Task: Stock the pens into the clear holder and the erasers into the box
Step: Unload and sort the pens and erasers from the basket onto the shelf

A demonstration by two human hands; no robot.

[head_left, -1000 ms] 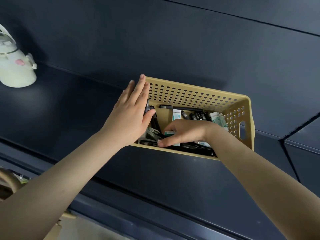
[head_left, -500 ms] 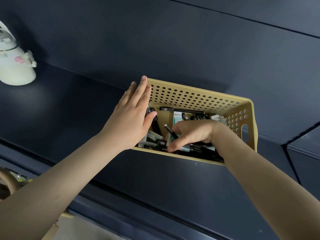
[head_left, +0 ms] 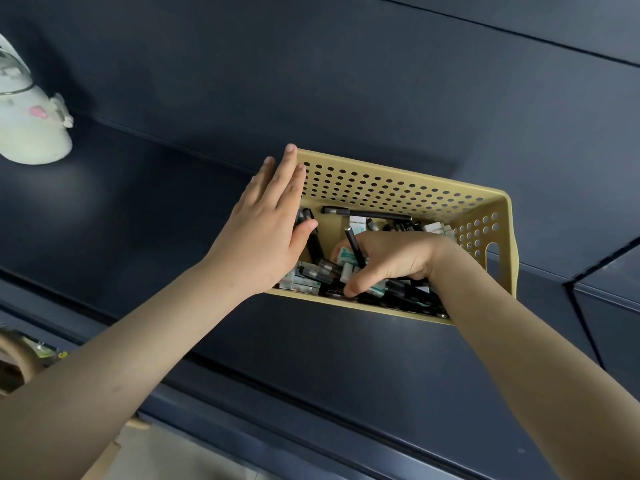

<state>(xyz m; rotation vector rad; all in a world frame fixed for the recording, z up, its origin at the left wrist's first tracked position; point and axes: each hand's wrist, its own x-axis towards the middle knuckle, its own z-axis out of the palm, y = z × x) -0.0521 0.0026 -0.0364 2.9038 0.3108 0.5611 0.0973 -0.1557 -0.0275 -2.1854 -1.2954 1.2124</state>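
Pale green-white vessel with a pink mark on its side stands on a dark navy shelf, partly cut off by the frame edge. Soft patch of glare on the shelf just right of the vessel. Behind it, a matte navy back panel; a straight seam runs well to the vessel's upper right. Far right of the vessel, panels meet at an angled joint. Below the vessel, a navy rail; lower still, a pale surface and a tan rounded object.
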